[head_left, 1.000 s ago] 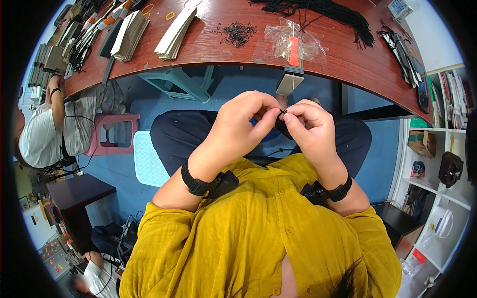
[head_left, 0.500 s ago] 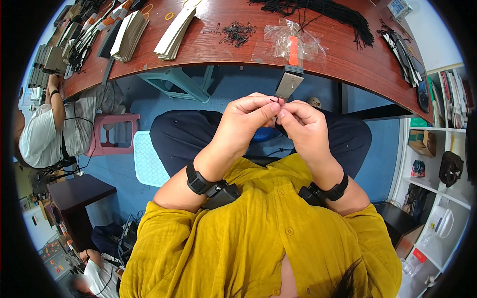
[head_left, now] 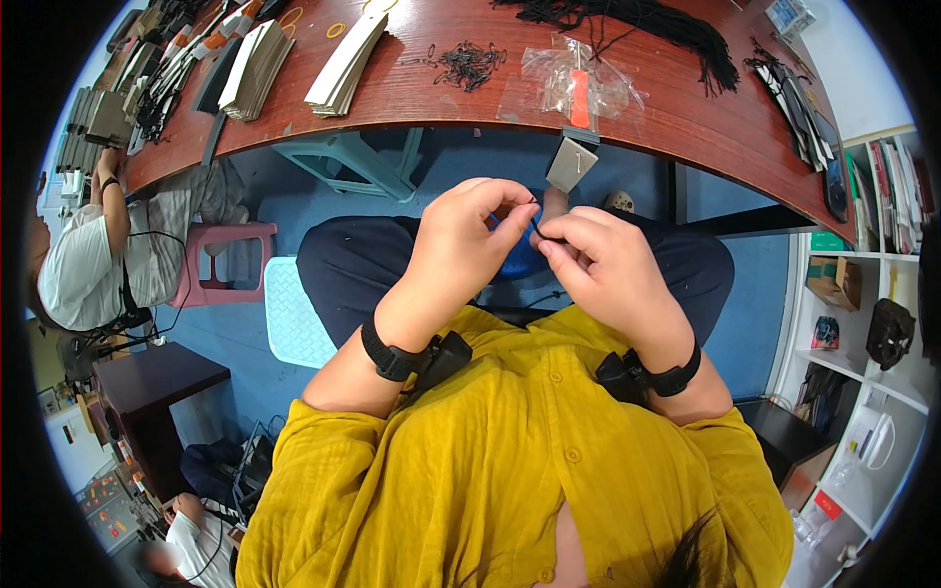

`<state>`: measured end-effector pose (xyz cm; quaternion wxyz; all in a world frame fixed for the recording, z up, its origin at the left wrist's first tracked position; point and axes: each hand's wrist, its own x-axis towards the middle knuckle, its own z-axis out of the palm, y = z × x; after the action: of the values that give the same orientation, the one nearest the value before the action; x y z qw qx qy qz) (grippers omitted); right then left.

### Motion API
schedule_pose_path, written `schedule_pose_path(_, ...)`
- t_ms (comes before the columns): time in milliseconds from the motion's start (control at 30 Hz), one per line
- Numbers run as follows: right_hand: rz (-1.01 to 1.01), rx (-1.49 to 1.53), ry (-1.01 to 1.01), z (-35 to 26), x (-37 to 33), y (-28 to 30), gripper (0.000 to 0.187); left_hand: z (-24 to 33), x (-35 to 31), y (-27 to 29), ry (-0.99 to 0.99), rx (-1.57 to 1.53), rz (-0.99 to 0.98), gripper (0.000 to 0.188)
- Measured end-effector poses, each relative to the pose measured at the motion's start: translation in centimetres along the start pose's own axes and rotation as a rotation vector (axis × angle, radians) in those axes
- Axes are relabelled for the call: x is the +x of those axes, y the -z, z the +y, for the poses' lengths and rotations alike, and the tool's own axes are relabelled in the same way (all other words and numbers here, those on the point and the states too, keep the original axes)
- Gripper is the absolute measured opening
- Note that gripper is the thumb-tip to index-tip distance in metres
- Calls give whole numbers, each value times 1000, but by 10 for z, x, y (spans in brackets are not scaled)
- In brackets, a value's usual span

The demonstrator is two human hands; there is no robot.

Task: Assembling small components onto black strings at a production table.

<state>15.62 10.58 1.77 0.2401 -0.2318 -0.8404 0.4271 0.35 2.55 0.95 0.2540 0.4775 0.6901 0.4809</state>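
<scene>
In front of my lap, both hands pinch a thin black cord (head_left: 536,225). My left hand (head_left: 472,230) closes thumb and forefinger on its upper end. My right hand (head_left: 610,263) grips it lower down, a short gap away. Most of the cord is hidden by my fingers. Just beyond them, a metal plate on a black holder (head_left: 571,165) juts from the table edge, near my right fingertips. An orange strip (head_left: 579,98) lies behind it among clear plastic wrappers (head_left: 549,76).
On the red-brown table (head_left: 392,106) lie white card stacks (head_left: 345,69), small black clips (head_left: 469,67) and a bundle of black cords (head_left: 676,39). A green stool (head_left: 358,167) stands under it. Another person (head_left: 83,260) sits at the left; shelves (head_left: 853,363) line the right.
My hands have drawn apart from near contact, the left one moving leftward and the right one slightly lower. The black cord now shows between them.
</scene>
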Motion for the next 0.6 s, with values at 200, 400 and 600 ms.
schedule_pose_path(200,-82,19,-27,-5,12,17,6,0,-1,4,-259,123,-368,4)
schedule_pose_path(400,-134,1058,-267,31,-4,-3,13,-9,-2,7,274,-639,-561,11)
schedule_pose_path(600,-95,503,-96,30,-3,2,13,-13,0,9,368,-670,-613,11)
